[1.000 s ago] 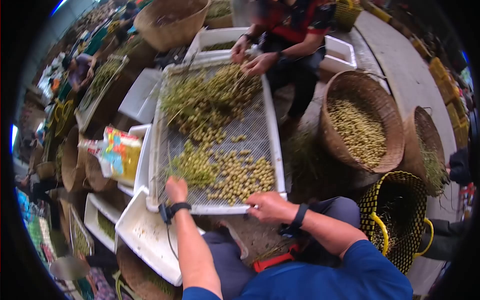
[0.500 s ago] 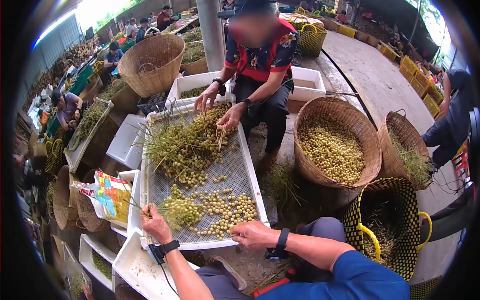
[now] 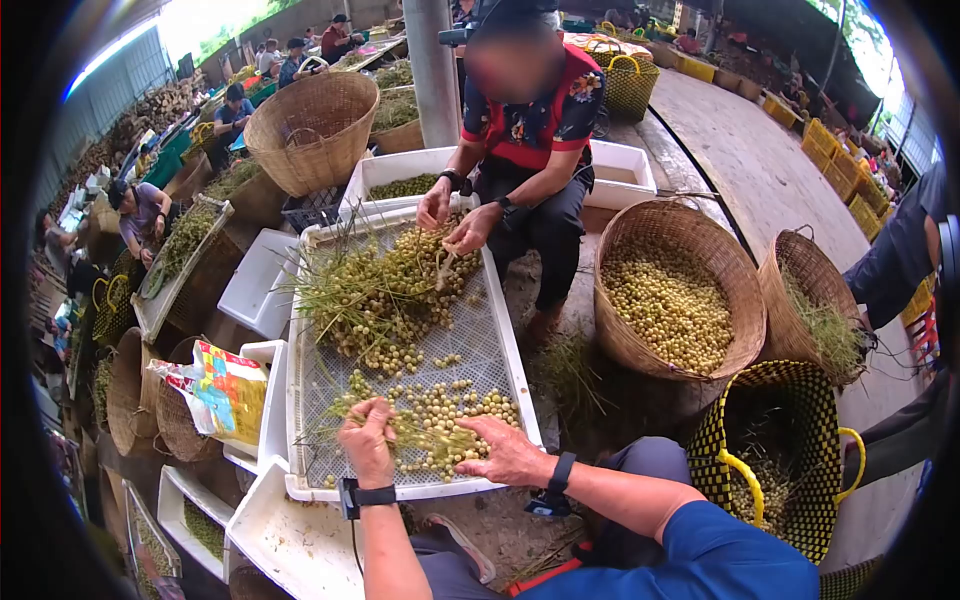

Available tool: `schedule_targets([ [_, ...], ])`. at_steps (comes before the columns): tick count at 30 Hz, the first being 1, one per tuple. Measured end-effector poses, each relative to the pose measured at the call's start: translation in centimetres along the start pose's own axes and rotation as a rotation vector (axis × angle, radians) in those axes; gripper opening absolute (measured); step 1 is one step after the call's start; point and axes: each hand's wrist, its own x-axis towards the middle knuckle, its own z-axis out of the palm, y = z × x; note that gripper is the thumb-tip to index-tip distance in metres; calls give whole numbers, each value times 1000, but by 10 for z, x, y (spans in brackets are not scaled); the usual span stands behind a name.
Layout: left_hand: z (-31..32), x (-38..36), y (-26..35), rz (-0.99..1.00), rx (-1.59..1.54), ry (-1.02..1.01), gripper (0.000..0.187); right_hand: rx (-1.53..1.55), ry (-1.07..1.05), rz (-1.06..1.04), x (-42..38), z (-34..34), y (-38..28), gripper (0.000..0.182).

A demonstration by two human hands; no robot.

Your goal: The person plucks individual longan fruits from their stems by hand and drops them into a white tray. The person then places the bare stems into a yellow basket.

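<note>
A white mesh tray (image 3: 312,400) holds a heap of round yellow-green fruits on green stems (image 3: 375,290) in its upper part and loose fruits (image 3: 445,412) near its front edge. My left hand (image 3: 368,440) is closed at the tray's front left, its fingers pressed round a fruit sprig (image 3: 405,432). My right hand (image 3: 505,450) is at the front right edge with index finger and thumb apart, the index pointing at the sprig. Nothing shows between those fingers.
Across the tray a seated co-worker (image 3: 530,130) handles stems with both hands. A wicker basket of fruits (image 3: 683,300) stands right, with a yellow-black woven basket (image 3: 712,430) nearer me. At left are a colourful bag (image 3: 232,385) and a white bin (image 3: 290,540). A pillar (image 3: 432,80) rises behind.
My left hand has moved right and up over the tray with the sprig. The fingers of my right hand have spread. The co-worker's hands have come closer together.
</note>
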Motion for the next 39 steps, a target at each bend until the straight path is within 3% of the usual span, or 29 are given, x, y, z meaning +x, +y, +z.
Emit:
schedule_targets([
  [1, 7, -5, -1, -56, -37, -42, 16, 39, -84, 63, 0, 0, -5, 69],
  [3, 18, -15, -4, -95, -36, -51, 15, 36, -1, -46, -1, 15, 8, 63],
  [5, 26, -22, -4, -119, -60, -82, 14, 79, -181, 110, 1, 12, 6, 52],
  [6, 28, -22, -5, -96, -2, -106, 16, 41, -129, 54, 0, 16, 9, 39],
  [7, 30, -22, -4, -106, 1, -102, 16, 46, -135, 61, 2, 19, 13, 39],
  [9, 32, -23, -1, -110, 98, -118, 22, 488, -74, 159, 0, 27, 19, 30],
  [11, 23, -18, -5, -203, -7, -280, 26, 704, -158, 369, 5, 20, 20, 27],
  [13, 23, -18, 1, -322, -212, -353, 23, 1037, -94, 460, 6, 15, 14, 28],
  [16, 17, -14, -8, -378, -371, -384, 19, 1096, -105, 489, 9, -1, 6, 32],
  [21, 18, -12, -18, -415, -213, -279, 19, 1032, -108, 419, 10, -3, 11, 33],
  [24, 25, -14, -25, -175, 138, -152, 20, 975, -127, 427, 9, -9, 2, 34],
  [25, 25, -14, -25, -180, 141, -151, 20, 933, -130, 426, 9, -10, 2, 33],
  [27, 26, -15, -18, 168, 345, 36, 20, 922, -121, 453, 9, -4, 4, 32],
  [31, 23, -19, -8, 291, 343, 146, 19, 627, -33, 371, 8, 5, 13, 30],
  [33, 17, -19, -7, 216, 359, 84, 18, 324, -37, 263, 8, 0, 9, 31],
  [35, 14, -18, -5, 78, 382, -40, 18, 295, 43, 154, 7, 13, 23, 29],
  [36, 26, -28, 6, -99, 152, -80, 19, 135, 102, 50, 9, 16, 27, 27],
  [37, 29, -30, 2, -101, 153, -82, 19, -25, 160, -53, 9, 18, 30, 25],
  [39, 31, -32, -9, -228, 150, -187, 23, -148, 182, -62, 4, 15, 22, 24],
])
